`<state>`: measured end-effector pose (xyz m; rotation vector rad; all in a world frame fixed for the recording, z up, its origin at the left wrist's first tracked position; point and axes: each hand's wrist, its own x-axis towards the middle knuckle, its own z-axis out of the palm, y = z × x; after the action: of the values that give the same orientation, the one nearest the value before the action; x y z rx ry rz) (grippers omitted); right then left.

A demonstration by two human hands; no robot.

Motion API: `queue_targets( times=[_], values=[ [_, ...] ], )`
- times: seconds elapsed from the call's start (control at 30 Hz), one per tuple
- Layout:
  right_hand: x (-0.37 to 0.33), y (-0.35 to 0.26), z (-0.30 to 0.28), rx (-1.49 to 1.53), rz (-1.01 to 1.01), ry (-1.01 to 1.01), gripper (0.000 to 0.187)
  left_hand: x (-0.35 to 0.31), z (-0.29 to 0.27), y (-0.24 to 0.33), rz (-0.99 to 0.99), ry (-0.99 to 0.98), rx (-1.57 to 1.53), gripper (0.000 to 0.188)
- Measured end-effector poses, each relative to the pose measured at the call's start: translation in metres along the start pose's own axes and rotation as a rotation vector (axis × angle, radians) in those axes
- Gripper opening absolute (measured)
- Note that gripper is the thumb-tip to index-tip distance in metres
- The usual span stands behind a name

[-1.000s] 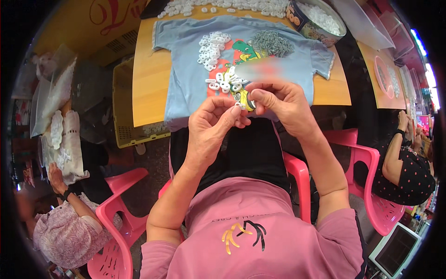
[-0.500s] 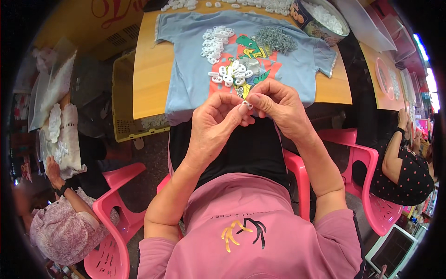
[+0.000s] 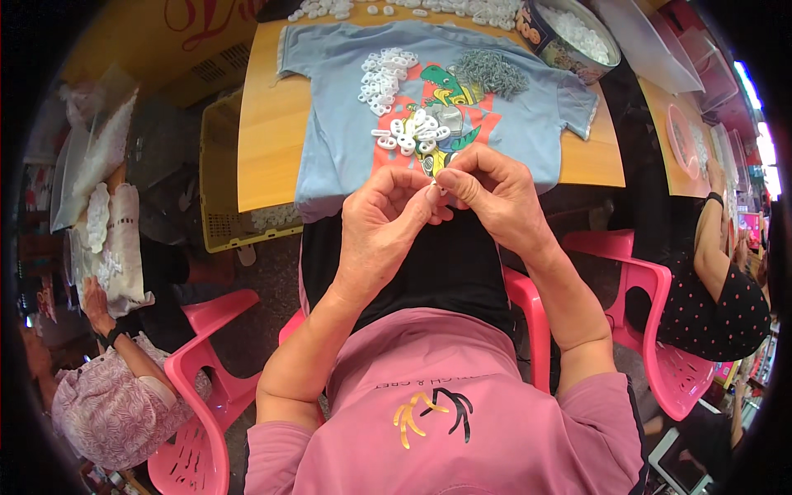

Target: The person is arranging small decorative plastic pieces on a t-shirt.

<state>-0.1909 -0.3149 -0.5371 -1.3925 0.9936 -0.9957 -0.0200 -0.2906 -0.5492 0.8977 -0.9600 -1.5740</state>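
Observation:
In front of my lap, a small white plastic piece with holes [image 3: 439, 190] is pinched by the thumb and fingers of my left hand [image 3: 388, 206]. My right hand [image 3: 495, 194] is closed in a pinch against the same piece. Its fingertips cover whatever else they hold. Just beyond my fingers, a loose heap of white oval two-holed pieces [image 3: 419, 129] lies on a light blue T-shirt [image 3: 342, 140] with a dinosaur print. Farther back are a second cluster of white pieces [image 3: 386, 78] and a pile of small grey metal screws [image 3: 492, 73].
The shirt covers much of a wooden table [image 3: 268, 140]. A round tin [image 3: 569, 41] of white pieces stands at the back right; more white pieces [image 3: 462, 8] line the far edge. A yellow crate [image 3: 223, 165] sits below left. Co-workers sit on pink chairs [image 3: 198, 388] either side.
My hands stay together, with small finger shifts covering more of the white piece. At the right, the co-worker's arm has shifted, and another person has come into view by the white-framed screen.

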Motion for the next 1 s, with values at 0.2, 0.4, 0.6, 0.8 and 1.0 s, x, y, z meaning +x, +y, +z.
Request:
queue_targets(
  times=[0.2,0.4,0.6,0.8,1.0],
  values=[
    [0.001,0.005,0.010,-0.020,0.036,0.050,0.015,0.000,-0.001,-0.002,0.057,0.041,0.104,0.012],
    [0.005,0.001,0.011,0.124,0.051,0.092,0.014,0.006,0.000,0.004,-0.001,0.076,-0.011,0.016],
    [0.008,-0.009,0.013,-0.094,-0.099,0.130,0.014,0.006,0.000,0.010,-0.060,0.087,-0.189,0.020],
    [0.012,-0.012,0.003,-0.266,-0.208,0.055,0.014,0.004,-0.005,0.013,-0.074,0.051,-0.196,0.022],
    [0.013,-0.015,-0.011,-0.457,-0.360,-0.065,0.012,0.004,-0.006,0.013,-0.085,0.022,-0.175,0.021]
  ],
)
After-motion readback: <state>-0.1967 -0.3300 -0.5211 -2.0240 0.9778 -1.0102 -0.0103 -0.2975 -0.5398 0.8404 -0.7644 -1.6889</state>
